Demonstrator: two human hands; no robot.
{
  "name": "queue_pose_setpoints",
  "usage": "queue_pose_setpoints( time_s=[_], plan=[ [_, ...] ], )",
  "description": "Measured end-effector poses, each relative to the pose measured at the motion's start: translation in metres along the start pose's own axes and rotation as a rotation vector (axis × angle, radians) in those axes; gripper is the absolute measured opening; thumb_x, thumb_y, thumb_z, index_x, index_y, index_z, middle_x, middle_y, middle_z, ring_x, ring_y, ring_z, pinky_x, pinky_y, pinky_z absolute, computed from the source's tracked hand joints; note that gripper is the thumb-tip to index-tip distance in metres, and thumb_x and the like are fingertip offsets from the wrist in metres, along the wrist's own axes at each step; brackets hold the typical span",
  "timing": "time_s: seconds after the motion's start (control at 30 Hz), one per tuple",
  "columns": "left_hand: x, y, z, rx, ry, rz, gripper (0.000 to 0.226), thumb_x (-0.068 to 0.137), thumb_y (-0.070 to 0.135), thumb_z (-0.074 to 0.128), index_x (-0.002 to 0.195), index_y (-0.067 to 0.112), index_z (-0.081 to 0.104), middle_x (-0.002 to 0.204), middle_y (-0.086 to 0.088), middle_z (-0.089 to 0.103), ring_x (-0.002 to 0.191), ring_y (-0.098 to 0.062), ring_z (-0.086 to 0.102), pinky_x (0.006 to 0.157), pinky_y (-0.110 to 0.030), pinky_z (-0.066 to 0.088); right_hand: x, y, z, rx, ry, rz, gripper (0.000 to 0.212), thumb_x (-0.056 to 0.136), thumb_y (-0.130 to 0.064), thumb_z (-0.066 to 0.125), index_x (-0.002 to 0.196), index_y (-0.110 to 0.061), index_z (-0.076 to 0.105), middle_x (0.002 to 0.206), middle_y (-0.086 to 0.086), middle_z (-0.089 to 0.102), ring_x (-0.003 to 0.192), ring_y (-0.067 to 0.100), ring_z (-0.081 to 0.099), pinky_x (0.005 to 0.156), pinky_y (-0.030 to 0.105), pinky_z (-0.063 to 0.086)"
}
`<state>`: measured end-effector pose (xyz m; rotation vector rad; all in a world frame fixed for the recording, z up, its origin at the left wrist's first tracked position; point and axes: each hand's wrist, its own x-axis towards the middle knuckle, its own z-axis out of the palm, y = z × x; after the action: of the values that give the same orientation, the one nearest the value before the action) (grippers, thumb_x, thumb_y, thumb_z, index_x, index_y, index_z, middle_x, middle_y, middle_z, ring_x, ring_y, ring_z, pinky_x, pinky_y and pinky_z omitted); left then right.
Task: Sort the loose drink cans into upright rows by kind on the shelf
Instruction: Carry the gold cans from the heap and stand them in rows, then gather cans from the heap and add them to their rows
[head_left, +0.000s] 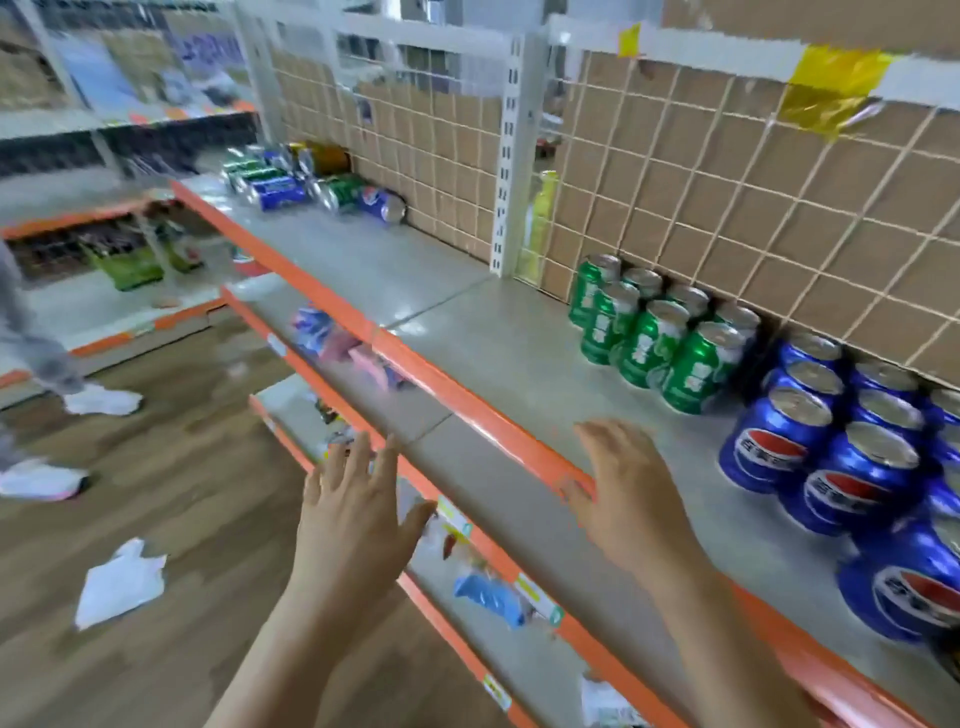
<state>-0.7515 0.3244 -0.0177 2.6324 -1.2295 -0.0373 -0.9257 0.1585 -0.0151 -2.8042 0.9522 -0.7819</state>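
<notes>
Both hands are empty. The left hand (353, 514) hangs in front of the shelf (426, 280) with its grip wide and fingers spread. The right hand (631, 499) hovers over the orange front lip (488, 410), its grip also wide; I cannot tell whether the thumb touches the lip.

The loose cans (317, 184), green and blue mixed, lie on their sides in a heap at the far left end of the shelf, well apart from both hands. The upright green cans (657, 332) and blue Pepsi cans (826, 447) stand in rows against the wire grid back (727, 171).

The main risk is rolling. Pulling one can from the heap may free its neighbours, and the smooth shelf would likely let them run off the lip. The long reach left may also swing the right forearm into the Pepsi rows, toppling them like skittles. Since the heap is mixed, a hasty grab may put a can in the wrong row.
</notes>
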Motion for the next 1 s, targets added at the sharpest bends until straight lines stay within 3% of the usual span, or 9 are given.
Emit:
queue_pose_setpoints(
  time_s=[0.07,0.17,0.37,0.47,0.57,0.77,0.9,1.0],
  plan=[
    [0.002,-0.040,-0.003,0.027,0.015,-0.067,0.069,0.081,0.064,0.049,0.137,0.023,0.045,0.141,-0.007,0.048,0.128,-0.034,0.045,0.099,-0.050,0.038,0.026,-0.031,0.023,0.020,-0.029,-0.063,0.055,0.056,-0.014,0.087,0.104,-0.001,0.065,0.100,0.019,0.067,0.091,0.038,0.064,0.083,0.049,0.052],
    [0.014,-0.100,-0.009,0.041,0.023,-0.134,0.066,0.072,0.063,0.038,0.118,0.021,0.060,0.118,-0.009,0.065,0.100,-0.037,0.063,0.077,-0.048,0.052,0.067,-0.076,0.064,0.036,-0.073,-0.109,0.056,0.056,-0.016,0.087,0.105,-0.003,0.064,0.099,0.018,0.066,0.089,0.039,0.064,0.081,0.047,0.055],
    [0.056,-0.191,-0.030,0.012,0.057,-0.198,0.059,0.068,0.057,0.039,0.109,0.020,0.060,0.105,-0.008,0.068,0.092,-0.034,0.067,0.071,-0.044,0.054,0.138,-0.154,0.132,0.004,-0.147,-0.191,0.050,0.063,-0.031,0.066,0.104,-0.003,0.067,0.100,0.017,0.067,0.090,0.036,0.065,0.078,0.045,0.055],
    [0.078,-0.228,-0.033,-0.037,0.063,-0.242,0.064,0.071,0.058,0.039,0.115,0.018,0.063,0.116,-0.010,0.066,0.104,-0.035,0.063,0.082,-0.046,0.052,0.165,-0.182,0.161,0.024,-0.203,-0.210,0.055,0.061,-0.024,0.080,0.109,-0.001,0.066,0.105,0.019,0.065,0.094,0.039,0.065,0.081,0.049,0.054],
    [0.103,-0.256,-0.035,-0.110,0.059,-0.284,0.074,0.073,0.061,0.030,0.133,0.023,0.050,0.137,-0.007,0.052,0.128,-0.031,0.046,0.102,-0.046,0.039,0.196,-0.203,0.186,0.026,-0.220,-0.209,0.063,0.057,-0.019,0.086,0.113,0.000,0.064,0.110,0.022,0.064,0.097,0.041,0.064,0.083,0.051,0.052],
    [0.182,-0.309,-0.037,-0.070,0.114,-0.300,0.060,0.076,0.051,0.045,0.124,0.016,0.057,0.127,-0.010,0.060,0.117,-0.036,0.056,0.093,-0.050,0.047,0.276,-0.229,0.242,0.024,-0.271,-0.276,0.065,0.077,-0.047,0.039,0.130,-0.011,0.054,0.123,0.013,0.057,0.112,0.035,0.055,0.097,0.045,0.046],
    [0.258,-0.341,-0.046,-0.021,0.090,-0.320,0.063,0.089,0.048,0.052,0.143,0.020,0.036,0.150,-0.010,0.035,0.137,-0.031,0.033,0.111,-0.043,0.027,0.347,-0.243,0.280,0.077,-0.277,-0.287,0.052,0.080,-0.043,0.044,0.119,-0.011,0.057,0.118,0.009,0.060,0.108,0.032,0.056,0.096,0.044,0.045],
    [0.313,-0.362,-0.054,-0.021,0.103,-0.320,0.064,0.090,0.047,0.050,0.145,0.021,0.032,0.152,-0.008,0.030,0.138,-0.028,0.030,0.110,-0.039,0.024,0.399,-0.255,0.300,0.153,-0.250,-0.211,0.041,0.076,-0.028,0.054,0.110,-0.006,0.063,0.105,0.014,0.064,0.094,0.038,0.060,0.085,0.043,0.050]
  ],
)
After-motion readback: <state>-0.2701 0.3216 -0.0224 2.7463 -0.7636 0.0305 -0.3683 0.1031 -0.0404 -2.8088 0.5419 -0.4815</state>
